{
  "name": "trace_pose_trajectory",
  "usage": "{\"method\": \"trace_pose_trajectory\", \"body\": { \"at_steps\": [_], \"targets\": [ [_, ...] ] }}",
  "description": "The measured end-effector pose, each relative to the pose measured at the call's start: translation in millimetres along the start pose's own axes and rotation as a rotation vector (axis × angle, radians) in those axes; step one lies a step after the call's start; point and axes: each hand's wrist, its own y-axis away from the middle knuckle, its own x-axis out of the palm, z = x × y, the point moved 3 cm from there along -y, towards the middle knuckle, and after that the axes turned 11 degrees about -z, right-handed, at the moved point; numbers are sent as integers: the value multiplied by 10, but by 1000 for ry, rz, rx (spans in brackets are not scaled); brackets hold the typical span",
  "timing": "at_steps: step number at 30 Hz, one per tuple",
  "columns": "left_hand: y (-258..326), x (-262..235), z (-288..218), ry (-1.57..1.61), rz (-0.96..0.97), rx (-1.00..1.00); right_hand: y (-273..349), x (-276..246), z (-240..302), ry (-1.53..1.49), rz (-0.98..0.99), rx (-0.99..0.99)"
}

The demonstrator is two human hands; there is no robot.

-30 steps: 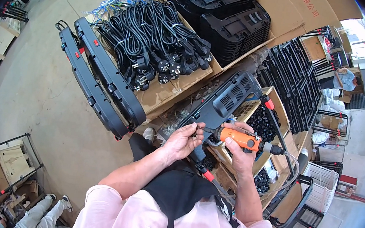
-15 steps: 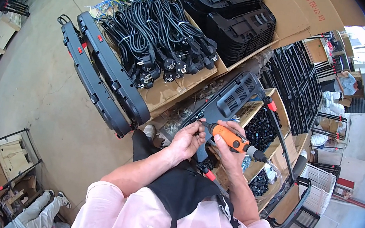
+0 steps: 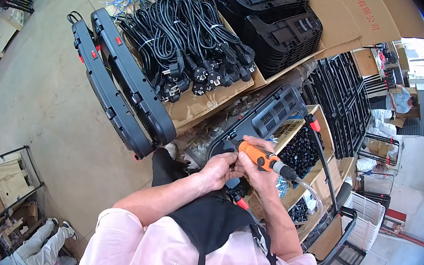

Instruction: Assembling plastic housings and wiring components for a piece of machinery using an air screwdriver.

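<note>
My right hand (image 3: 260,176) is closed round an orange pneumatic screwdriver (image 3: 255,156), with a clear hose (image 3: 312,190) running from its rear end. The driver's front end points left, over a black plastic housing (image 3: 272,116) with vent slots. My left hand (image 3: 216,173) is beside the right one, its fingers bent and pressed together against the right hand's fingers. Whatever lies between the fingertips is too small or hidden to name. The housing lies slanting under and beyond both hands, its near part covered by them.
Left of me stand two long black housings (image 3: 123,76) with red switches. Bundled black power cords (image 3: 181,38) fill a carton beyond. Stacked black panels (image 3: 282,32) are at the back. Wooden bins of small black parts (image 3: 299,154) stand right. A person (image 3: 398,100) sits far right.
The driver and my right hand have shifted slightly left and down. My left hand has moved a little right and down, so the fingers of both hands now meet below the driver.
</note>
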Motion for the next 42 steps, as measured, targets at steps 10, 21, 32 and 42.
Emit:
{"method": "trace_pose_trajectory", "body": {
  "at_steps": [10, 21, 32, 42],
  "targets": [
    [60, 55, 28, -67, -4, -47, 4, 40, 99, 66, 19, 36],
    [-51, 216, 155, -237, -4, -140, 1272, -1220, 265, -200, -725, 252],
    [-837, 1276, 865, -874, 246, 119, 3180, -1279, -124, -432, -1131, 534],
    [-299, 1194, 1244, -1851, 396, 600, 4063, -1587, -1417, -716, -1310, 608]
  ]
}}
